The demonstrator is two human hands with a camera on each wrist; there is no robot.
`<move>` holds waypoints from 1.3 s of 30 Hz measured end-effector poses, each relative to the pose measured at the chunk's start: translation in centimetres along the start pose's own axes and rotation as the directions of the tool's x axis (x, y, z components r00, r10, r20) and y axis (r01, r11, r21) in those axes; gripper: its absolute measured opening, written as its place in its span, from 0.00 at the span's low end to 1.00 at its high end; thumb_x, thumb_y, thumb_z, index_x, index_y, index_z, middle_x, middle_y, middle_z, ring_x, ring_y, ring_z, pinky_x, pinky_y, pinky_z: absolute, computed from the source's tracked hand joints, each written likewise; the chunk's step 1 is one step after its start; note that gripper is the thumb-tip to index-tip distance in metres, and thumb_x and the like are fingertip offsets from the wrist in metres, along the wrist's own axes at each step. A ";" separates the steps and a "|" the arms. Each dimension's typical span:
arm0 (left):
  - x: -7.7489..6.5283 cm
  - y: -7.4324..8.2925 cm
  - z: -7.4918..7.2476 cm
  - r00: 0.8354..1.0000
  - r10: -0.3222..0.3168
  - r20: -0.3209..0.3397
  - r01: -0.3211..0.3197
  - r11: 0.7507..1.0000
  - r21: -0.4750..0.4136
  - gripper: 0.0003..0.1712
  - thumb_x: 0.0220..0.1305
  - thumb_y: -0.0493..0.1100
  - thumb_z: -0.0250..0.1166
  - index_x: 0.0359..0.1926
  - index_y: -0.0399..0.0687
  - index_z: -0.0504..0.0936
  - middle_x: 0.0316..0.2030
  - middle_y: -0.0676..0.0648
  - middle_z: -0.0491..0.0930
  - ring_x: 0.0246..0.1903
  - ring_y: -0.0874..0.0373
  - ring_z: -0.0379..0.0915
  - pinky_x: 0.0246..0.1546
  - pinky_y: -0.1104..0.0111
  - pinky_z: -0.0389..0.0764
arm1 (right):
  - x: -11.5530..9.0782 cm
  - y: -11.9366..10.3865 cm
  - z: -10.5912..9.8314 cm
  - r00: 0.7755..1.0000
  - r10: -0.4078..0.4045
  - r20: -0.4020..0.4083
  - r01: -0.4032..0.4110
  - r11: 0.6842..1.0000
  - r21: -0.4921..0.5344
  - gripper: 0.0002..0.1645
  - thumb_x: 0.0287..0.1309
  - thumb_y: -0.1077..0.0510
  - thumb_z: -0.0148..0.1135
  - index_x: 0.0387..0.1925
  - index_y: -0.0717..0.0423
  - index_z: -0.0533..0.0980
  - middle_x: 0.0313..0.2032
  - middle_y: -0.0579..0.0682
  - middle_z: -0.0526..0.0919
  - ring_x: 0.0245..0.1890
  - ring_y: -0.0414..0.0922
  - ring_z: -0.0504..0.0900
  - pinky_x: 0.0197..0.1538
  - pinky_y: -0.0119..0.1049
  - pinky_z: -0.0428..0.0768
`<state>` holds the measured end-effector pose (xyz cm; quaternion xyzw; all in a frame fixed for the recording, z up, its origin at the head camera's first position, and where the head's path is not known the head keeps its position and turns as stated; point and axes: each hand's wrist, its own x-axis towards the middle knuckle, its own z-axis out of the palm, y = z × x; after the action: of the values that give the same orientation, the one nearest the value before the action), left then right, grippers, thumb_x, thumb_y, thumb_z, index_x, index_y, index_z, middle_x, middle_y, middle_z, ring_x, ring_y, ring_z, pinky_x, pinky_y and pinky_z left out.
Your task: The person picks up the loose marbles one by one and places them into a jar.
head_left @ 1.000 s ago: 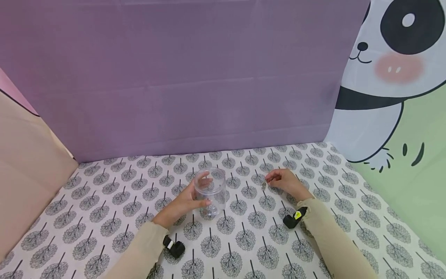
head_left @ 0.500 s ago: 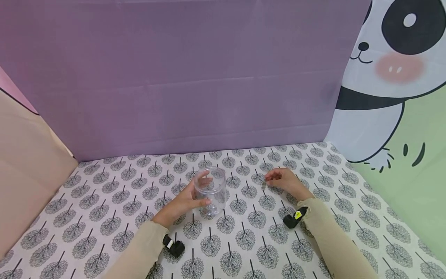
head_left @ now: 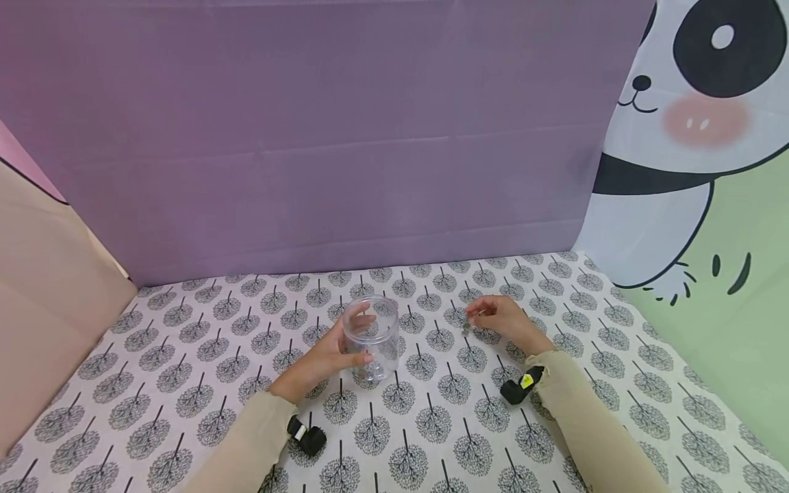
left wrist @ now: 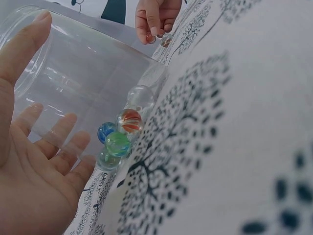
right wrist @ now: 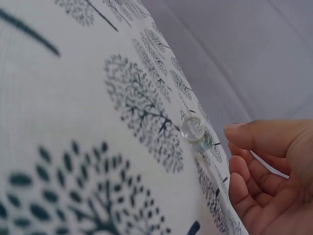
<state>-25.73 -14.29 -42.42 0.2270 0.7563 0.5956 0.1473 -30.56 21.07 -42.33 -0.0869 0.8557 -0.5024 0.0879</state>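
Observation:
A clear plastic jar (head_left: 372, 346) stands upright on the patterned cloth. My left hand (head_left: 333, 349) holds its side, thumb in front and fingers round the back. Several glass marbles (left wrist: 117, 144) lie at the jar's bottom, among them green, blue and orange-striped ones. Over to the right, my right hand (head_left: 501, 320) is low over the cloth with curled fingers. In the left wrist view its thumb and fingertips pinch an orange-tinted marble (left wrist: 150, 38). Beside those fingertips, a clear marble (right wrist: 193, 128) and a bluish-green marble (right wrist: 203, 143) rest on the cloth.
A white cloth with dark tree prints (head_left: 394, 438) covers the table. Behind it hangs a purple backdrop (head_left: 345, 150). A panda-printed green curtain (head_left: 740, 329) borders the right side, a beige one (head_left: 55, 308) the left.
The right hand's fingertips have shifted very slightly to the left, close beside the marbles on the cloth. The left hand and the jar have stayed in place.

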 end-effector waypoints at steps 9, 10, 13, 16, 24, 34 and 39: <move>0.0 -0.2 0.0 1.000 0.011 0.002 -0.011 1.000 -0.004 0.51 0.56 0.41 0.67 0.73 0.62 0.46 0.71 0.42 0.53 0.66 0.37 0.55 0.66 0.43 0.59 | -0.4 -1.2 0.3 1.000 -0.007 0.008 0.007 1.000 0.011 0.18 0.56 0.60 0.63 0.50 0.56 0.76 0.44 0.54 0.82 0.40 0.45 0.77 0.46 0.34 0.78; 0.0 -0.2 0.0 1.000 0.010 0.004 -0.010 1.000 0.000 0.51 0.56 0.41 0.67 0.73 0.62 0.46 0.71 0.43 0.53 0.66 0.37 0.56 0.65 0.43 0.60 | -0.5 -1.4 0.3 1.000 -0.010 0.013 0.010 1.000 0.011 0.19 0.56 0.60 0.62 0.51 0.57 0.76 0.45 0.54 0.82 0.41 0.45 0.78 0.46 0.35 0.78; 0.0 -0.2 0.0 1.000 0.006 0.004 -0.006 1.000 0.004 0.51 0.56 0.42 0.67 0.72 0.64 0.46 0.72 0.44 0.53 0.65 0.39 0.56 0.64 0.44 0.62 | -0.6 -1.9 0.4 1.000 -0.011 0.010 0.011 1.000 0.007 0.19 0.57 0.60 0.62 0.51 0.57 0.76 0.44 0.54 0.81 0.41 0.46 0.77 0.44 0.35 0.78; 0.0 -0.1 0.0 1.000 0.002 0.007 -0.002 1.000 0.000 0.51 0.56 0.42 0.67 0.72 0.65 0.46 0.72 0.45 0.53 0.65 0.39 0.56 0.64 0.43 0.62 | -0.7 -2.3 0.5 0.999 -0.026 0.018 0.026 1.000 0.009 0.19 0.57 0.59 0.62 0.51 0.59 0.75 0.43 0.54 0.81 0.41 0.48 0.77 0.43 0.35 0.77; 0.0 -0.2 0.0 1.000 -0.008 0.007 0.008 1.000 -0.026 0.52 0.55 0.41 0.68 0.73 0.64 0.45 0.72 0.44 0.53 0.66 0.38 0.56 0.65 0.43 0.61 | -1.1 -3.2 1.0 0.997 -0.069 0.039 0.066 0.996 0.058 0.19 0.57 0.60 0.61 0.51 0.61 0.75 0.44 0.56 0.81 0.43 0.54 0.77 0.46 0.39 0.79; -0.1 -0.2 0.0 1.000 -0.021 -0.005 0.021 1.000 -0.002 0.52 0.54 0.42 0.68 0.72 0.69 0.46 0.71 0.49 0.54 0.62 0.42 0.61 0.62 0.45 0.66 | -0.8 -4.1 1.8 0.996 -0.067 0.052 0.064 0.996 0.056 0.20 0.56 0.57 0.63 0.51 0.60 0.75 0.44 0.57 0.81 0.43 0.56 0.77 0.45 0.41 0.79; -0.1 -0.1 -0.1 1.000 -0.019 -0.002 0.019 1.000 0.001 0.52 0.55 0.43 0.68 0.72 0.68 0.46 0.71 0.48 0.54 0.60 0.43 0.63 0.61 0.47 0.68 | -0.5 -4.9 2.0 0.995 -0.085 0.043 0.083 0.996 0.045 0.20 0.57 0.58 0.62 0.51 0.60 0.76 0.43 0.59 0.81 0.43 0.58 0.77 0.44 0.43 0.79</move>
<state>-25.69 -14.43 -42.54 0.2193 0.7588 0.5941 0.1521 -29.25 17.13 -38.95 -0.1321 0.8382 -0.5219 0.0877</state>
